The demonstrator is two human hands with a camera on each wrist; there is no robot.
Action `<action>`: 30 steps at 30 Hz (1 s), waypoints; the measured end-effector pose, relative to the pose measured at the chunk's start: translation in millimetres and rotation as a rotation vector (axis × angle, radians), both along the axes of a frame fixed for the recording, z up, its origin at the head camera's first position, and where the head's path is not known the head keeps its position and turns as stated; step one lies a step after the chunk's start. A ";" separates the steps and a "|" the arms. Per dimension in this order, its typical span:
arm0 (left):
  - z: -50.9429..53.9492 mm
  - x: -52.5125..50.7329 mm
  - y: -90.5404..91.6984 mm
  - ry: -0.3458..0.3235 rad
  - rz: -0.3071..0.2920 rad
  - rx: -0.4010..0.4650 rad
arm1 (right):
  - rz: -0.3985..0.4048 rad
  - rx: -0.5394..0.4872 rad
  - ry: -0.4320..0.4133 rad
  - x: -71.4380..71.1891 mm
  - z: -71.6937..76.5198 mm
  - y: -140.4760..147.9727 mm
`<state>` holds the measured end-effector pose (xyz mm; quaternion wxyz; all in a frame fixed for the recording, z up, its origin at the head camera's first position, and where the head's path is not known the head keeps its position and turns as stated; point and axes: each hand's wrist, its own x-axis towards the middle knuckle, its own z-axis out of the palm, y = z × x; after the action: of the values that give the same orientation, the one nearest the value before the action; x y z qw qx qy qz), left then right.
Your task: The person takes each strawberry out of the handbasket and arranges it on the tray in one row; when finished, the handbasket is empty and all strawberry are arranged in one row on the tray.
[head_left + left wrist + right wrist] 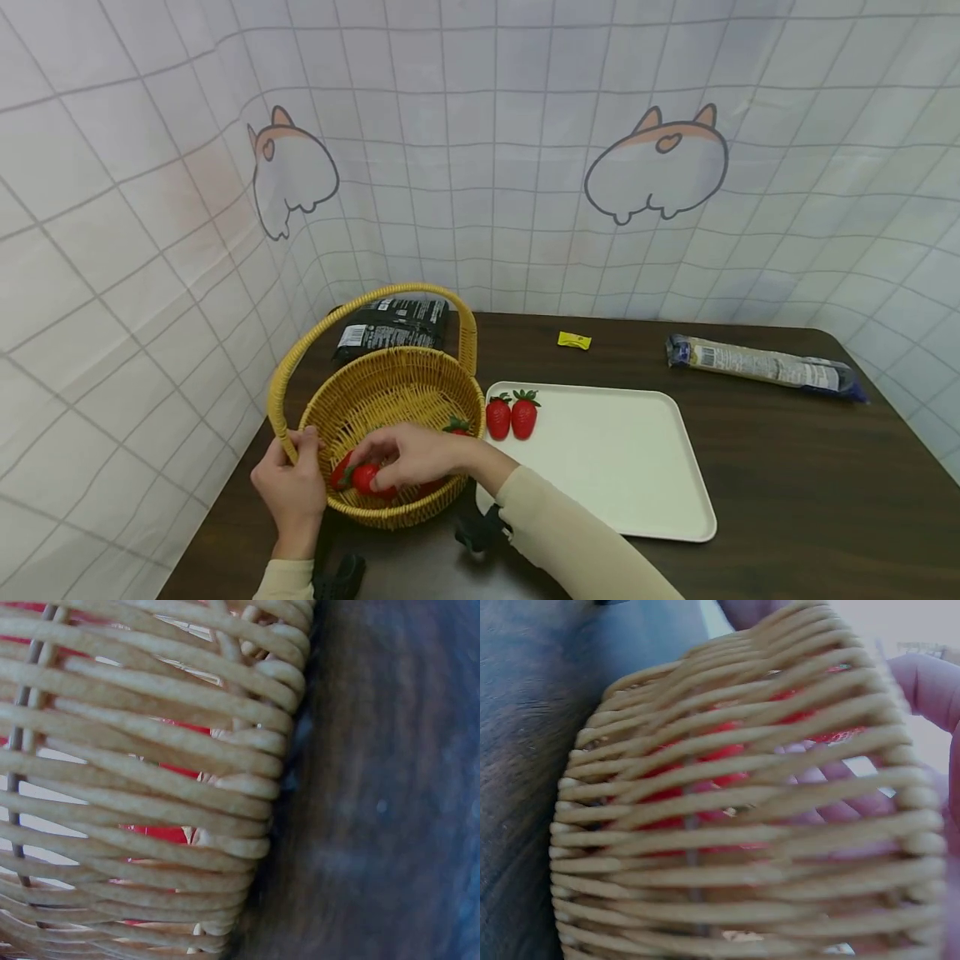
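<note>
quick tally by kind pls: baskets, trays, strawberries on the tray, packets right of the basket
Wicker basket: 1
White tray: 1
Strawberries on the tray: 2
Small yellow packet: 1
Long packet: 1
Total: 6

Strawberries inside the basket are partly hidden, so left out.

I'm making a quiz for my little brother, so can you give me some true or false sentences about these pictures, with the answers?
1. Two strawberries lie on the white tray. True.
2. The left hand holds the white tray. False: it grips the yellow basket.
3. The right hand reaches into the yellow basket. True.
4. The yellow packet is inside the basket. False: it lies on the table.
5. A black packet lies behind the basket. True.
</note>
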<state>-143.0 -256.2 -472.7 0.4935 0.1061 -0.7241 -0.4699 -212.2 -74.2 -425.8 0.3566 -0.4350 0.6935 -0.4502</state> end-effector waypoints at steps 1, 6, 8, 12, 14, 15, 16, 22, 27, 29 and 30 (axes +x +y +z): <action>0.3 -0.4 0.1 0.002 -0.002 0.001 | -0.016 -0.011 0.005 0.7 2.2 2.3; 1.5 -0.9 0.6 0.006 -0.005 0.005 | -0.132 -0.058 0.045 2.2 9.4 16.7; 1.8 -0.6 0.8 0.005 -0.004 0.010 | -0.187 -0.076 0.039 2.8 10.9 23.8; 1.9 -0.1 1.5 0.000 -0.002 0.014 | -0.300 -0.121 -0.003 4.3 12.4 38.3; 1.5 -0.2 1.4 -0.002 0.000 0.017 | -0.350 -0.139 -0.019 5.5 13.6 45.8; 1.1 -0.2 1.3 -0.003 0.002 0.016 | -0.372 -0.147 -0.023 5.9 14.1 49.8; 0.9 -0.4 1.1 -0.004 0.003 0.016 | -0.389 -0.160 -0.038 6.2 14.6 53.9; 0.5 -0.5 -0.1 -0.002 -0.002 0.018 | -0.435 -0.189 -0.007 5.1 14.5 77.6; 1.1 -0.8 0.0 -0.001 -0.006 0.017 | -0.450 -0.211 0.015 1.7 12.6 95.2; 1.0 -0.6 0.2 -0.004 0.000 0.016 | -0.456 -0.223 0.003 -0.8 11.8 102.2; 0.7 -0.4 0.3 -0.005 0.004 0.016 | -0.465 -0.227 -0.004 -1.8 12.2 105.9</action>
<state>-143.4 -255.8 -472.0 0.4916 0.1125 -0.7215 -0.4745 -213.9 31.6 -413.6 0.1938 -0.3004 0.7192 -0.5958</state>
